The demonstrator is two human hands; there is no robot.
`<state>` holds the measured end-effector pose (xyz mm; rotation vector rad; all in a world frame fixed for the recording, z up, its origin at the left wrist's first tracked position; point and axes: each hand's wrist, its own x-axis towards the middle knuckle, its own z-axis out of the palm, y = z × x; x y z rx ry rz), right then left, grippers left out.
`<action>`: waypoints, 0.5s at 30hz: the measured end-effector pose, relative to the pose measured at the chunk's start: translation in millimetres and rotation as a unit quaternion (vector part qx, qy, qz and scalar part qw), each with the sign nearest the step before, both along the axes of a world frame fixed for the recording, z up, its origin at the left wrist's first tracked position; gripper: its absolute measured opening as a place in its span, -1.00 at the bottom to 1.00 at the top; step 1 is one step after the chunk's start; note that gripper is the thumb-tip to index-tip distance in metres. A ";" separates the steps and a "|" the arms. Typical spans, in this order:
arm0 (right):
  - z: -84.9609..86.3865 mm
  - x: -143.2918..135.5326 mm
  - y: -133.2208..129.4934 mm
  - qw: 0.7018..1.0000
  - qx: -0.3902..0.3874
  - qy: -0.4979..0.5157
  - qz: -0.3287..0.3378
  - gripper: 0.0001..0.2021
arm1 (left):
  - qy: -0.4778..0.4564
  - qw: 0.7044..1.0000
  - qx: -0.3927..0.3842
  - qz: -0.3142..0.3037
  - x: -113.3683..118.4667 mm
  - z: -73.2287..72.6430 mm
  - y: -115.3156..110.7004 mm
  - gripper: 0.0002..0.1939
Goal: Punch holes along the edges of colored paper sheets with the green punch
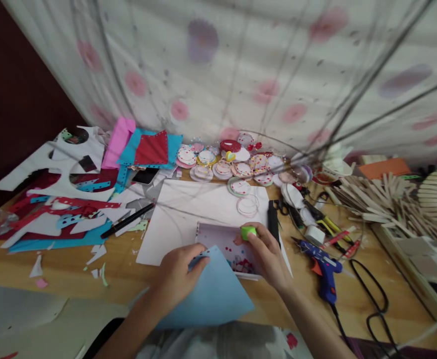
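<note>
A light blue sheet (218,294) hangs over the table's front edge, its upper corner pinched in my left hand (183,271). Dark dots show along that held edge. In my right hand (265,252) is a small bright green object (248,232), held between thumb and fingers above a shallow white box (213,233). Red, white and blue bits lie in the box, mostly at its front right. Under the box is a large white sheet (177,209).
Paper scraps (87,219) and a black pen (127,221) lie left. Behind are decorated round pieces (222,168). At right are a blue glue gun (325,274) with its cord, yellow-black pliers (325,222), a black-handled tool (273,219) and wooden sticks (386,199).
</note>
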<state>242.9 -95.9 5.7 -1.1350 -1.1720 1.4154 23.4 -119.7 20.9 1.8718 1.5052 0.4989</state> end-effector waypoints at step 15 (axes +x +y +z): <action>-2.5 -8.8 8.2 0.998 -0.003 -0.001 0.060 -0.77 | -0.002 0.999 -0.034 -0.001 -13.1 6.0 10.8 -0.83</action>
